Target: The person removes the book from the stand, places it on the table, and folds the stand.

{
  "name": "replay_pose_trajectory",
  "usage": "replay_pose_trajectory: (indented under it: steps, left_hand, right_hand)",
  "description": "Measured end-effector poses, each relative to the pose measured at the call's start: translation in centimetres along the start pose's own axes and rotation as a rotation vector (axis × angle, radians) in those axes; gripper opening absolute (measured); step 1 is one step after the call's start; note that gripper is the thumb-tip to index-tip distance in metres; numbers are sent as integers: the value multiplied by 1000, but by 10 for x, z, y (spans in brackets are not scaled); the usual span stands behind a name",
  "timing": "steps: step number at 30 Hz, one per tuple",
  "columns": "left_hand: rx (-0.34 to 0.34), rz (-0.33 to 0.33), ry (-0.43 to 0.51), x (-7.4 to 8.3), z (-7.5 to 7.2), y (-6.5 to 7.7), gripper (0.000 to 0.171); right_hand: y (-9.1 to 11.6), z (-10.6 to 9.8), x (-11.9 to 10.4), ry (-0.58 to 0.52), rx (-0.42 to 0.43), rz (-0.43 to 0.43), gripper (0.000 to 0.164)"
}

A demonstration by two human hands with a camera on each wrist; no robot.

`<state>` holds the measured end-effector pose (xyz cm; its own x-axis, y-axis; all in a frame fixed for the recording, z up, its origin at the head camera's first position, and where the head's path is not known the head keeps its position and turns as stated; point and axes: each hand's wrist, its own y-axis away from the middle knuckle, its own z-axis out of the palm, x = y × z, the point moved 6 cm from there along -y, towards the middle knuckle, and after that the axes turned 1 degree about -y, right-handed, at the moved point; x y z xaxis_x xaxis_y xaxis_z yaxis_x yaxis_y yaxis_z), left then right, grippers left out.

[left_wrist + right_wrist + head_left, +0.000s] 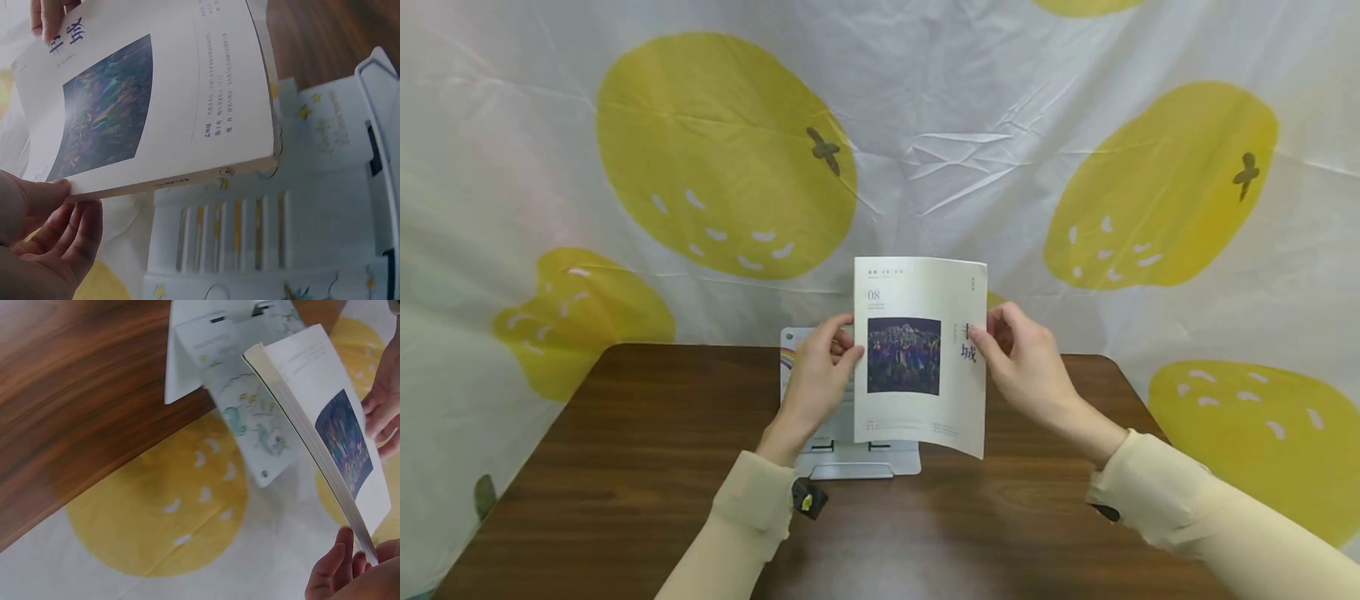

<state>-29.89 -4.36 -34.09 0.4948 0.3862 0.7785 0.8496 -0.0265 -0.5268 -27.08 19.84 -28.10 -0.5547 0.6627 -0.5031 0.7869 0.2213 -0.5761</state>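
Observation:
A white paperback magazine (910, 287) with a dark picture on its cover is held upright between both hands. My left hand (822, 367) pinches its left edge, the spine side, with thumb in front and fingers behind. At the opposite edge my right hand (1026, 358) grips it, thumb lying over the cover's large characters. Behind the magazine stands a white metal book stand (906, 460), partly hidden by it. In the left wrist view the slotted back of the stand (312, 219) shows beyond the spine. The right wrist view shows the page edges of the magazine (306, 428).
The stand rests on a dark brown wooden table (685, 433). A pale curtain (947, 100) printed with large yellow fruit hangs behind the table's far edge. Both sleeves are cream, and a small black device (809, 498) sits at the left wrist.

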Motion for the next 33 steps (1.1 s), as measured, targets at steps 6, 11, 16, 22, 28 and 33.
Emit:
replay_pose_trajectory:
  steps: [6,11,16,22,28,33]
  left_hand:
    - [-63,3,42,1,29,7,40]
    - [-91,34,50,9,49,11,41]
    - [-143,13,65,14,62,14,42]
    - [-142,-33,67,10,63,19,43]
    - [-158,-52,106,11,70,24,42]
    - [-151,-45,159,18,78,20,40]
  right_hand:
    - [13,-18,20,58,1,51,14]
    - [23,-33,32,88,-2,89,14]
    - [31,-44,39,109,5,87,13]
    - [31,-41,44,88,-1,60,13]
    - [36,-46,47,106,5,87,13]
    - [38,-61,46,108,13,127,17]
